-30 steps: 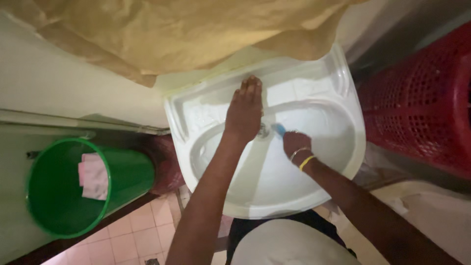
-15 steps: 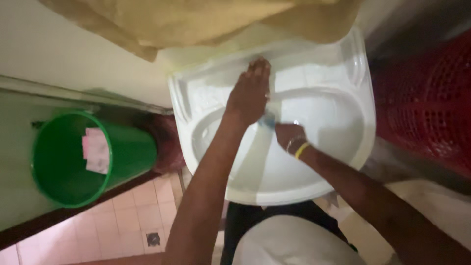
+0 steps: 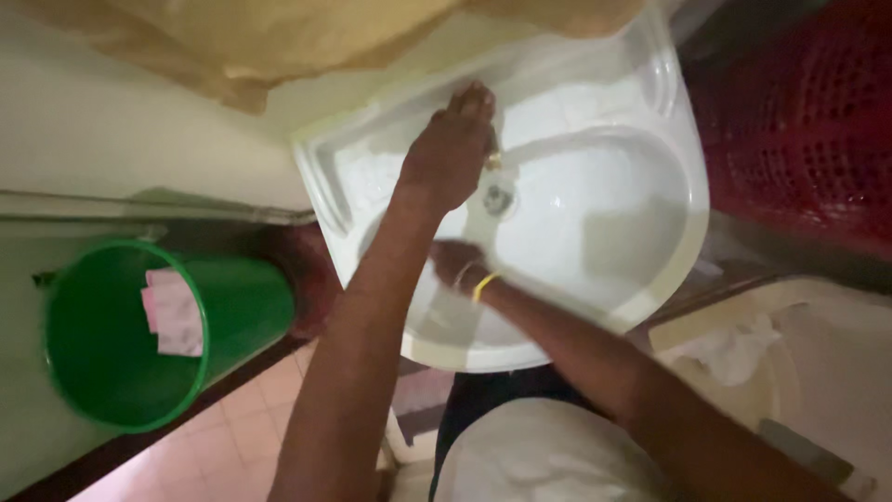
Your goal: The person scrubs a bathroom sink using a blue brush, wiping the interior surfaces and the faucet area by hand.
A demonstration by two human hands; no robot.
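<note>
A: Where is the left hand (image 3: pixel 452 153)?

B: It lies on the back ledge of the sink (image 3: pixel 650 270), with the palm down and the fingers together, curled a little forward. Just beside its fingertips, toward the basin, I see a small brass tap (image 3: pixel 491 160). The hand seems to cover or touch the tap, but I cannot tell if it really grips it.

A: And the right hand (image 3: pixel 457 263)?

B: It is lower, inside the basin, near the front rim and partly behind the left forearm. It looks loosely closed. Whether it holds something, I cannot tell; the picture is blurred there. A yellow band (image 3: pixel 482 284) is around its wrist.

A: What is between the two hands?

B: The drain (image 3: pixel 499 197), just under the tap and a little above the right hand. The basin around it is white and shiny.

A: And around the sink?

B: To the left of the left arm, down on the tiled floor (image 3: pixel 228 446), stands a green bin (image 3: pixel 121 372) with pink and white paper (image 3: pixel 174 311) in it. To the right of the right hand, beyond the sink, there is a red basket (image 3: pixel 808 121) with many holes. Past the left fingertips, over the sink, hangs a tan cloth (image 3: pixel 279 37). Below the right arm there is a pale tub (image 3: pixel 836 353) with a white rag (image 3: pixel 734 349).
</note>
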